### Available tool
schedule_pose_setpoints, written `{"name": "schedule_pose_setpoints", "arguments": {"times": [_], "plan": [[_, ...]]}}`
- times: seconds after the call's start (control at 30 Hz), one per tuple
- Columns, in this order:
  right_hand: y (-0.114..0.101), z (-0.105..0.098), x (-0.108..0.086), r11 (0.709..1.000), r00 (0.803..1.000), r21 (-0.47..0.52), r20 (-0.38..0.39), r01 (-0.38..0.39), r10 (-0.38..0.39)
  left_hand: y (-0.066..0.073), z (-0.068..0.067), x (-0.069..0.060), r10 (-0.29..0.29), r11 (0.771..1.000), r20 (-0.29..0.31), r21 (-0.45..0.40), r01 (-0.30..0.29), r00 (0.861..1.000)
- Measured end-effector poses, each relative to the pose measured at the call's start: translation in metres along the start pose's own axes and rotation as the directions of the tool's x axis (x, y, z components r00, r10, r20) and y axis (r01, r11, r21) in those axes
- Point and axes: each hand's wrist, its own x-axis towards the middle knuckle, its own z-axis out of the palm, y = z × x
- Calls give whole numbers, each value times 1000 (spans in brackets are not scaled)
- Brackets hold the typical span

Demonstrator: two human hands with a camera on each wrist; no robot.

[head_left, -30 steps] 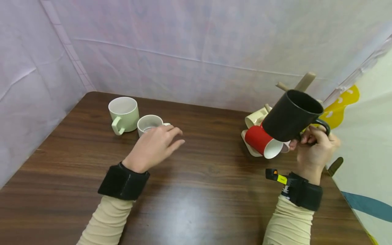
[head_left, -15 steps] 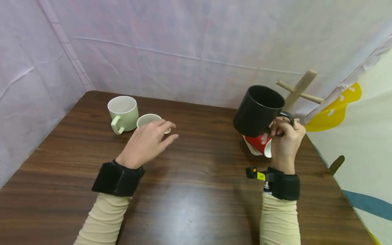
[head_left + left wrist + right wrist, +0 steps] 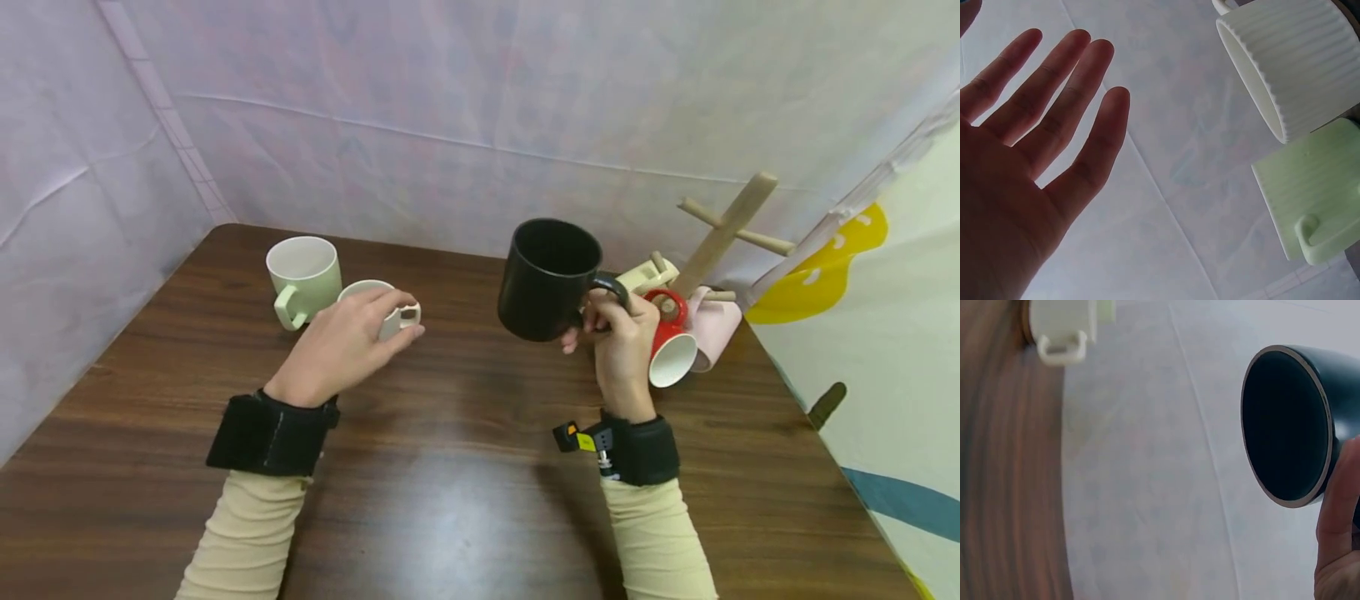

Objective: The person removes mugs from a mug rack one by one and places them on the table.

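In the head view, my right hand grips the handle of a black mug, held above the table with its mouth up. The right wrist view shows the black mug's dark inside. My left hand hovers over the near side of a white mug and hides part of it. In the left wrist view the fingers are spread and straight, apart from the ribbed white mug. A light green mug stands upright just left of the white one.
At the right stands a wooden mug tree. A cream mug, a red mug and a pale pink mug hang tilted low on it. A fabric wall rises behind the dark wooden table.
My right hand has carried the black mug left, away from the mug tree, uncovering the red and pink mugs. The left hand has drifted slightly left and nearer to me.
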Motion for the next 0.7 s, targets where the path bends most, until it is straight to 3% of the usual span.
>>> {"name": "schedule_pose_setpoints", "arguments": {"times": [0.3, 0.5, 0.7], "plan": [[16, 19, -12, 993, 994, -114, 105, -23, 35, 4, -2, 2, -17, 1000, 61, -18, 18, 998], [21, 25, -18, 991, 989, -117, 129, -58, 73, 8, -3, 3, -30, 997, 133, -69, 40, 991], [26, 30, -22, 989, 982, -124, 156, -87, 106, 9, -2, 4, 13, 991, 109, -137, 2, 994]]}}
